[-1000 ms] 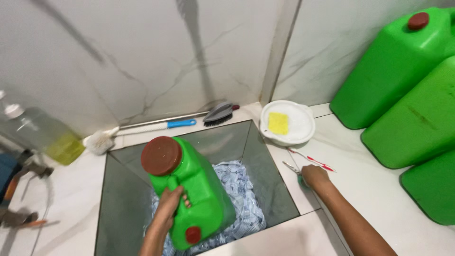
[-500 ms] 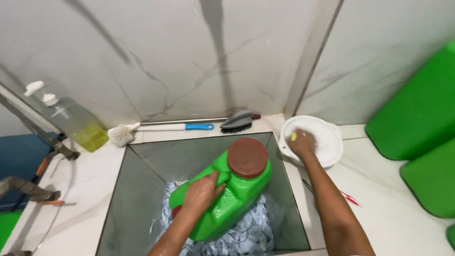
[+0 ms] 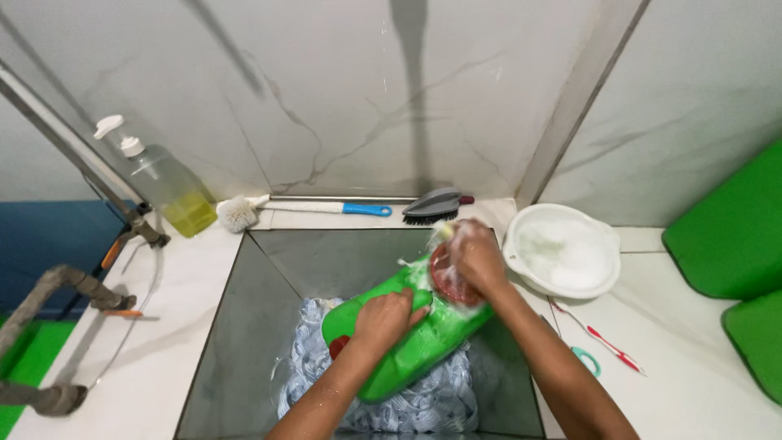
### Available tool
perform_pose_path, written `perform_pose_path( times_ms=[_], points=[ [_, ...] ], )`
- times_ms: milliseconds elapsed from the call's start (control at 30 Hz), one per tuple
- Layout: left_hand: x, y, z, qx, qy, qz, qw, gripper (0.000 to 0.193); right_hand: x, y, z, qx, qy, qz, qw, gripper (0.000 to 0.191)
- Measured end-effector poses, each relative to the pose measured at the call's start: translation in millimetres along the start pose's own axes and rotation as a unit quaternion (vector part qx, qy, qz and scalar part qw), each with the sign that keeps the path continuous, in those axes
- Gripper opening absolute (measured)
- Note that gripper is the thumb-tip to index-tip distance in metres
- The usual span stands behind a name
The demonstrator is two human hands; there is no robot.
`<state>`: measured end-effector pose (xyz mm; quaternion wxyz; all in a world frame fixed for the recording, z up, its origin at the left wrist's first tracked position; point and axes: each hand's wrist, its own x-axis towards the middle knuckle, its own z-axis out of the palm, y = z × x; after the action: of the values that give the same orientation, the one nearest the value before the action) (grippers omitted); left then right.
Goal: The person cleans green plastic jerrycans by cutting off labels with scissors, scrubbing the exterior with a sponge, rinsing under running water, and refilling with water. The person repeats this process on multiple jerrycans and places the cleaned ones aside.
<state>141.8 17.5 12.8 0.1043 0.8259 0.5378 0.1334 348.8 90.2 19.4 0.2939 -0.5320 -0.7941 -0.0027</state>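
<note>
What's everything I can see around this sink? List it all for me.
jerrycan: 1, green with red cap, lying in the sink
sink: 1, grey, centre
white bowl: 1, soapy, right of sink
soap bottle: 1, clear, yellow liquid, left
long brush: 1, white, blue handle, behind sink
hand brush: 1, dark grey, behind sink
toothbrushes: 2, red-and-white, right counter
green containers: 2, right edge
left hand: holding the jerrycan
right hand: soapy, at the cap

Both forearms bare, no sleeves; left hand (image 3: 387, 316) wet; right hand (image 3: 478, 258) flecked with white suds.
</note>
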Motion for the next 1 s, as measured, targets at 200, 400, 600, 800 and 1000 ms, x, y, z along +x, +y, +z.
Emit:
perform_pose_path(
  times_ms=[200, 400, 600, 800, 1000],
  points=[
    [-13.7, -7.2, -2.0, 0.018, 0.016, 0.049, 0.999, 0.052, 31.1, 21.9, 11.0, 0.056, -0.179, -0.028, 0.982, 0.033],
    [-29.3, -21.1, -9.6, 0.002, 0.039, 0.014, 0.999, 0.055, 27.9, -17.5, 35.6, 0.051, -0.176, -0.145, 0.972, 0.036],
    [-52.6, -50.4, -14.4, 0.021, 0.056, -0.08, 0.995, 0.054, 62.3, 42.4, 68.2, 0.253, -0.145, 0.049, 0.955, 0.04],
    [-62.4, -75.3, -0.9, -0.066, 0.148, -0.216, 0.963, 0.052, -64.4, -61.1, 126.2, 0.228, 0.138, 0.037, 0.963, 0.055],
    [-67.2, -78.1, 7.6, 0.088, 0.358, -0.122, 0.922, 0.047, -54.2, -154.4, 122.3, 0.161, -0.339, -0.15, 0.914, 0.039]
  ],
)
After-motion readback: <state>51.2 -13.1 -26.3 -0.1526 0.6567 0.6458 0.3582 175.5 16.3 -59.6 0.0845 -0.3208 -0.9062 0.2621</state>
